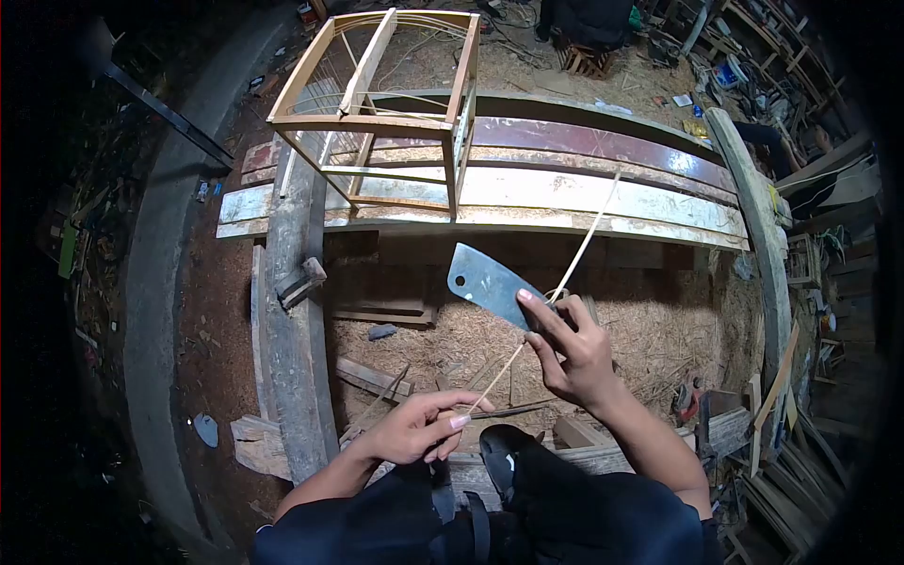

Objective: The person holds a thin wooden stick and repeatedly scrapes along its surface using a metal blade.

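Observation:
My right hand [574, 350] grips a cleaver [493, 285] whose broad grey blade, with a hole near its far corner, points up and to the left. A long thin bamboo strip [595, 226] runs slantwise past the blade, by the fingers of that hand. Its lower end lies pinched between the thumb and fingers of my left hand [424, 428], lower and to the left. The cleaver's handle is mostly hidden in my right hand.
A wooden frame [395, 122] with thin rods stands on long planks [565, 193] ahead. A hammer-like tool [301, 282] rests on the thick left beam [287, 367]. Shavings [650, 339] cover the ground; my shoe [499, 450] is below. Another person [589, 24] is at the back.

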Available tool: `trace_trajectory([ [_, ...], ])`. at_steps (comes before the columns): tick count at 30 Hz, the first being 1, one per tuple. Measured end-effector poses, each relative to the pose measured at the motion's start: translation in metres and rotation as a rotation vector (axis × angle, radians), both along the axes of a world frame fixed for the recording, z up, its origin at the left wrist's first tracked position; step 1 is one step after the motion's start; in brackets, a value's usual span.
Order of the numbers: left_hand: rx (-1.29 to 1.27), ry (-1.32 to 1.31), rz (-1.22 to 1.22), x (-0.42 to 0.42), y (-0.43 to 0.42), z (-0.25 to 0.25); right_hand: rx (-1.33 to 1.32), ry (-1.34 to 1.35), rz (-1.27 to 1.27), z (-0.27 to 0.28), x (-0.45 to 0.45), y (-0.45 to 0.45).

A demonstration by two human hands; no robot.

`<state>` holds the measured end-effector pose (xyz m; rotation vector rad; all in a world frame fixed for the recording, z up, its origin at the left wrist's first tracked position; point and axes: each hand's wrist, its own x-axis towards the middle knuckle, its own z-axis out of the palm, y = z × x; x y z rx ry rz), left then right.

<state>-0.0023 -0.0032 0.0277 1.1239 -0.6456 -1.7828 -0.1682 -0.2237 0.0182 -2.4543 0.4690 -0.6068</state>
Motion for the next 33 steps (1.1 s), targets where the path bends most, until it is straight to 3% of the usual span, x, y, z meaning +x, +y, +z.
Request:
trace_trajectory([
  [3, -0.005, -0.020, -0.002, 0.000, 0.000, -0.001, 0.051, 0.004, -0.032, -0.001, 0.000, -0.004],
  [5, -0.008, -0.069, -0.014, -0.002, 0.000, -0.002, 0.049, -0.160, 0.034, -0.007, 0.002, -0.006],
  [13, -0.072, -0.287, -0.155, 0.001, -0.003, -0.007, -0.033, -0.215, 0.073, -0.006, 0.001, 0.001],
  [19, -0.082, -0.296, -0.222, 0.004, -0.011, 0.003, -0.023, -0.184, 0.107, -0.005, 0.003, 0.004],
  [29, -0.063, -0.305, -0.224, 0.009, -0.007, -0.003, -0.008, -0.174, 0.137, -0.008, 0.004, 0.010],
  [32, -0.124, -0.343, -0.159, 0.002, -0.010, -0.010, -0.006, -0.157, 0.132, -0.007, 0.005, 0.014],
  [33, -0.070, -0.219, -0.042, -0.003, -0.014, -0.009, 0.003, -0.131, 0.124, -0.008, 0.005, 0.016],
])
